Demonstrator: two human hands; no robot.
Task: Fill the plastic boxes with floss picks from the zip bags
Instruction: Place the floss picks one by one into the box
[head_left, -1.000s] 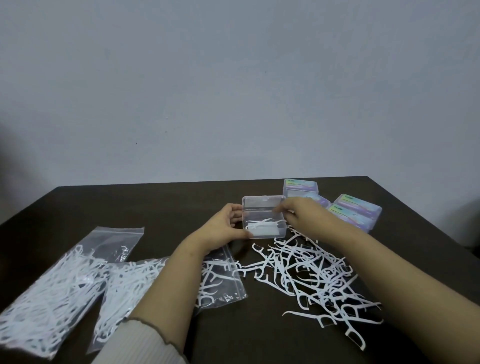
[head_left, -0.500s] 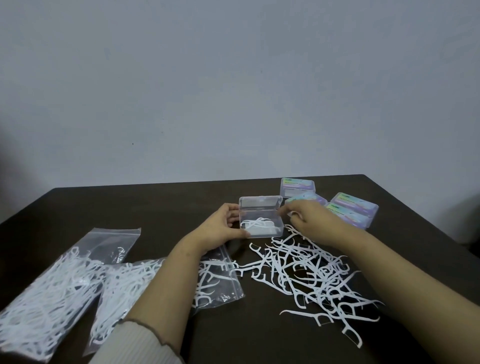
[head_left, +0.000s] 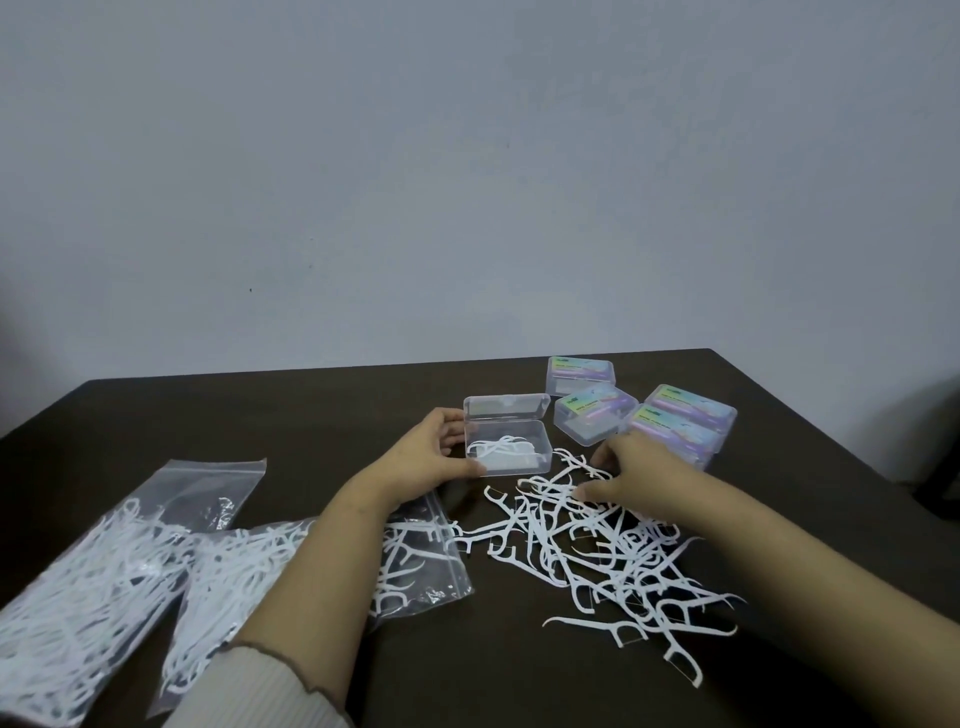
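An open clear plastic box (head_left: 511, 448) with a few white floss picks inside stands mid-table, its lid (head_left: 506, 406) tilted up behind it. My left hand (head_left: 431, 456) holds the box by its left side, thumb at the front corner. A loose pile of white floss picks (head_left: 597, 551) spreads on the table to the right. My right hand (head_left: 631, 470) reaches into the far edge of that pile, fingers curled and pinching at picks. Two zip bags lie at the left: one full (head_left: 93, 577), one (head_left: 249, 577) partly under my left forearm.
Several closed plastic boxes with colourful labels (head_left: 675, 415) stand behind and right of the open box. The dark table (head_left: 311, 415) ends at a pale wall behind; its right edge slants down past the closed boxes.
My right hand has moved away from the open box, right and toward me, down onto the loose pile of picks. The left hand keeps holding the box.
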